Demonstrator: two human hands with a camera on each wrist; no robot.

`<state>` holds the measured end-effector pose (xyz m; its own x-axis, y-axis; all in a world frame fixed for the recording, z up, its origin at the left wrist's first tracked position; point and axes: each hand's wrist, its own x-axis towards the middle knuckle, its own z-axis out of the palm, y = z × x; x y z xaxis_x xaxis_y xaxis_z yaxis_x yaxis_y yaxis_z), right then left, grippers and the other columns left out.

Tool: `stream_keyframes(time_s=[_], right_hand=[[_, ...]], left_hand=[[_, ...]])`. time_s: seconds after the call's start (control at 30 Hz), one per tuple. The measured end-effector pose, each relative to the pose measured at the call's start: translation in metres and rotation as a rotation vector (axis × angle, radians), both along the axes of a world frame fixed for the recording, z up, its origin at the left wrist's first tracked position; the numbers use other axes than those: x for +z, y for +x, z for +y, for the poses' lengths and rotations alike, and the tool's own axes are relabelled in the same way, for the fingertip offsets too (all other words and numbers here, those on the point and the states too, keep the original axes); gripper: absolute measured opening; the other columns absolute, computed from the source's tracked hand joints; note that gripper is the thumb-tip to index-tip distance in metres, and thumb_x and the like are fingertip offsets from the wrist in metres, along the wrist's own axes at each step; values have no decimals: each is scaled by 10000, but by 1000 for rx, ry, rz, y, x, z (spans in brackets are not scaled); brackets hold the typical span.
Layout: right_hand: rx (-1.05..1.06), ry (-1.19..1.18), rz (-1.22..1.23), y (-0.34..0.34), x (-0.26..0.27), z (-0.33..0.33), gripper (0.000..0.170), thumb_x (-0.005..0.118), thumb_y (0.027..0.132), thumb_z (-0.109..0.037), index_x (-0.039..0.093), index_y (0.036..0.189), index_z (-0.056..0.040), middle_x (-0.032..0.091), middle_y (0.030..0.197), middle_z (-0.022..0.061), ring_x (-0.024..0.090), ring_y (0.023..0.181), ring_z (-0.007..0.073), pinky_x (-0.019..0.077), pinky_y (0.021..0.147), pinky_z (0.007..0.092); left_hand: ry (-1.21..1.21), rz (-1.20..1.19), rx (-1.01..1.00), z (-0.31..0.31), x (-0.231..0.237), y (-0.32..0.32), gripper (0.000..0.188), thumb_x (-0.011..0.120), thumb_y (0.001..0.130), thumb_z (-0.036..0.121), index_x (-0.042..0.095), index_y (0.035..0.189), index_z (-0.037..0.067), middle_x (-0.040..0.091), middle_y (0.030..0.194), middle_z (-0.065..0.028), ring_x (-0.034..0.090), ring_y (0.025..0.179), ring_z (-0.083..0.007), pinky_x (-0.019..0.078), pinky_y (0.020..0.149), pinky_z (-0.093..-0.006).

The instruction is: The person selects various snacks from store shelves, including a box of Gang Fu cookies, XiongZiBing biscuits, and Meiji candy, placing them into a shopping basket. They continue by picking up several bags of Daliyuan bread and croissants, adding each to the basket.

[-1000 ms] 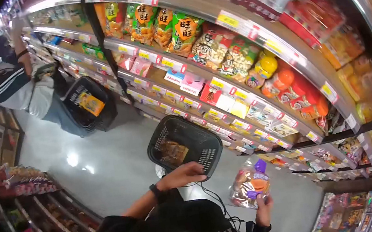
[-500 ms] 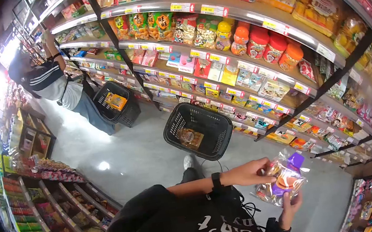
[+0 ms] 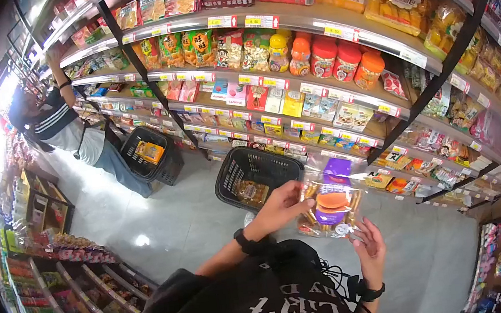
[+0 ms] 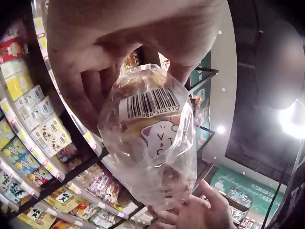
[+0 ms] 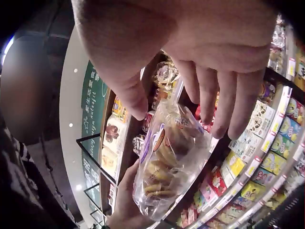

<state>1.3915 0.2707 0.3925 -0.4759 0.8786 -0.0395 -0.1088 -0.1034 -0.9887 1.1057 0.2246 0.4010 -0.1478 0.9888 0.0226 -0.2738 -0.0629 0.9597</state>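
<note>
My left hand [image 3: 279, 208] pinches the left side of a clear bag [image 3: 332, 199] with a purple label and brown baked pieces inside. Just off the bag's lower right corner is my right hand [image 3: 370, 245], fingers spread and loosely bent. In the left wrist view, a barcode and a white cartoon face show on the bag [image 4: 162, 143]; my left hand [image 4: 128, 38] is above it and my right hand [image 4: 200, 214] below. The right wrist view has my right hand [image 5: 186, 57] over the bag [image 5: 167, 162], and my left hand [image 5: 127, 202] holding its far side.
A black basket [image 3: 226, 188] with a brown package inside stands on the floor by the snack shelves [image 3: 283, 16]. At left, a person [image 3: 70, 129] reaches to a shelf, beside another basket [image 3: 166, 167]. Low display racks [image 3: 92, 297] stand at lower left.
My left hand came from over the basket to the bag and grips it. My right hand, which held the bag, has let go. The bag has moved up and left since half a second ago.
</note>
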Motion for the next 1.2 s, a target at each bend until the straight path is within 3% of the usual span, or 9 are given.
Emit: stream_keyframes(time_s=[0.23,0.47,0.57,0.67,0.73,0.87,1.03,1.13,1.2], right_hand=[[49,106,-39,-85,37,43,614,635,916,-19,380,1475,-2,520,1421,201,583,1198,248,475,964,342],[188,128,40,-228,83,81,603,623,960,-79,346,1486,18,443,1480,169,458,1321,218,415,1062,351],[188,151,-4,-271,80,93,583,635,952,-64,368,1464,24,462,1450,149,451,1325,206,409,1064,333],[127,132,-2,-308,95,103,534,655,939,-53,421,1412,30,539,1350,114,515,1232,170,426,1018,305],[86,127,10,-325,106,108,509,662,933,-59,447,1384,38,587,1276,103,556,1149,147,439,980,295],[82,250,-30,-346,139,128,488,650,933,-66,453,1364,51,601,1250,114,562,1149,157,436,989,302],[187,383,79,-350,181,171,488,659,930,-67,451,1355,53,603,1255,121,579,1146,163,454,986,305],[233,375,84,-341,210,190,483,667,930,-57,455,1353,44,606,1250,112,593,1135,154,467,970,291],[279,396,104,-332,224,205,478,669,931,-51,458,1350,38,608,1249,102,595,1135,146,473,963,285]], left_hand=[[7,-2,169,12,19,-82,292,671,958,125,566,1190,-18,673,1047,-37,619,963,-76,503,840,-251],[87,-77,240,36,61,-185,379,674,954,155,545,1252,-40,657,1141,-74,600,1052,-115,473,932,-277],[73,-41,211,46,67,-226,389,670,953,144,536,1268,-40,654,1148,-79,600,1056,-115,469,943,-287],[99,-91,174,58,73,-258,395,664,952,133,528,1279,-42,643,1183,-85,593,1086,-119,464,955,-295],[124,-98,171,65,79,-271,392,663,952,126,527,1279,-42,640,1196,-85,590,1096,-119,462,959,-294],[184,-47,172,84,106,-290,389,660,951,112,523,1281,-42,635,1198,-73,582,1107,-114,453,970,-291],[321,18,311,110,152,-286,406,652,963,152,511,1308,-8,638,1138,-54,589,1034,-102,461,925,-280],[207,152,346,117,173,-285,479,653,963,169,466,1377,15,644,1121,-51,584,1017,-98,456,915,-285],[279,171,279,130,178,-283,534,645,964,146,414,1427,14,651,1153,-72,587,1063,-116,454,950,-297]])
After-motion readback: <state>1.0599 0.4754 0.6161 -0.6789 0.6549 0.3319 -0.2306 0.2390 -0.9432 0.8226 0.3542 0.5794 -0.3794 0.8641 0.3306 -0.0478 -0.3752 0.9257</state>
